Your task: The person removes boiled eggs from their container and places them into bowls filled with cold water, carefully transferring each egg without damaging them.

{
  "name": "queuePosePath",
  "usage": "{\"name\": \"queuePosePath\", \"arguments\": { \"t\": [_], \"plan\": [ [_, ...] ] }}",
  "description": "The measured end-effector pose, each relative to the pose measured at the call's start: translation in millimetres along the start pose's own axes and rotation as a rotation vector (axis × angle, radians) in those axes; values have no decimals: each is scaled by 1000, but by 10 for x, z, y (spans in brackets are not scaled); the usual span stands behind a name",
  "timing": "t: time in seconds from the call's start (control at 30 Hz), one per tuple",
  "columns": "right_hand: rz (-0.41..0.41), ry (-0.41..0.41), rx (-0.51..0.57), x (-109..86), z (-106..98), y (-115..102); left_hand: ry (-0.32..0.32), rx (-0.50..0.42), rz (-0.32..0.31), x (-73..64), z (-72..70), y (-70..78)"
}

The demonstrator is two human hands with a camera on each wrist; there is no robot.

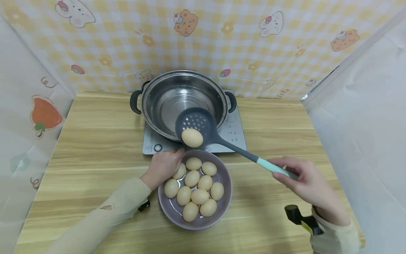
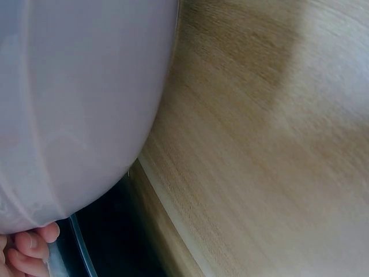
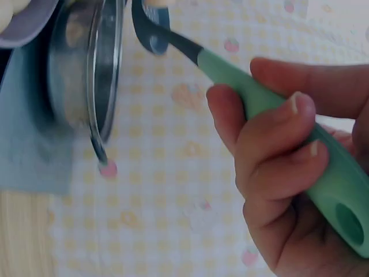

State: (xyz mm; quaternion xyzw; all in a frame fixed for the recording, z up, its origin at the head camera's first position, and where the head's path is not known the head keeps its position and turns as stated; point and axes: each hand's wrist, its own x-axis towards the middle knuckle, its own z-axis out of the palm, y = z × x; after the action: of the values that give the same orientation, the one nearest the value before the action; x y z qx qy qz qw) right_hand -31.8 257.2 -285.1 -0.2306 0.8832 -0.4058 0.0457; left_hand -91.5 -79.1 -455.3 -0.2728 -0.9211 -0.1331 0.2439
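My right hand (image 1: 306,181) grips the mint-green handle of a slotted skimmer (image 1: 204,120), its fingers curled round it in the right wrist view. The skimmer's dark grey perforated head is over the near rim of a steel pot (image 1: 184,79), and one egg (image 1: 192,137) sits on it. Nearer to me is a purple-grey bowl (image 1: 226,192) with several eggs (image 1: 200,196) inside. At its far left rim, my left hand (image 1: 163,167) holds the bowl; in the left wrist view its fingertips (image 2: 34,242) are bent against the bowl's outside, and the thumb is hidden.
The two-handled pot stands on a flat silver-grey cooktop (image 1: 238,135), right behind the bowl. Under everything is a wood-grain table (image 1: 104,151). A yellow checked backdrop (image 1: 209,42) rises behind the pot, with white side panels (image 1: 364,106) at left and right.
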Motion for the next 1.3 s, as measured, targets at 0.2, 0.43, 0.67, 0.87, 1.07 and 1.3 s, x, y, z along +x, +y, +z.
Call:
{"name": "queuePosePath", "arguments": {
  "t": [0.2,0.43,0.67,0.87,1.07,1.3],
  "plan": [
    [-37,40,-59,-333,-39,62,-2,-34,-17,-10,-13,-19],
    [-97,34,-68,-496,19,206,-62,-54,-34,-2,-30,-29],
    [-93,75,-111,-486,77,251,-44,-57,-22,1,-29,-28],
    [-134,113,-150,-460,63,253,-26,-51,-3,15,-22,-23],
    [-138,129,-129,-481,23,256,-27,-44,3,27,-37,-22],
    [-95,99,247,-583,106,380,-39,-43,-1,5,-49,1]
  ]
}}
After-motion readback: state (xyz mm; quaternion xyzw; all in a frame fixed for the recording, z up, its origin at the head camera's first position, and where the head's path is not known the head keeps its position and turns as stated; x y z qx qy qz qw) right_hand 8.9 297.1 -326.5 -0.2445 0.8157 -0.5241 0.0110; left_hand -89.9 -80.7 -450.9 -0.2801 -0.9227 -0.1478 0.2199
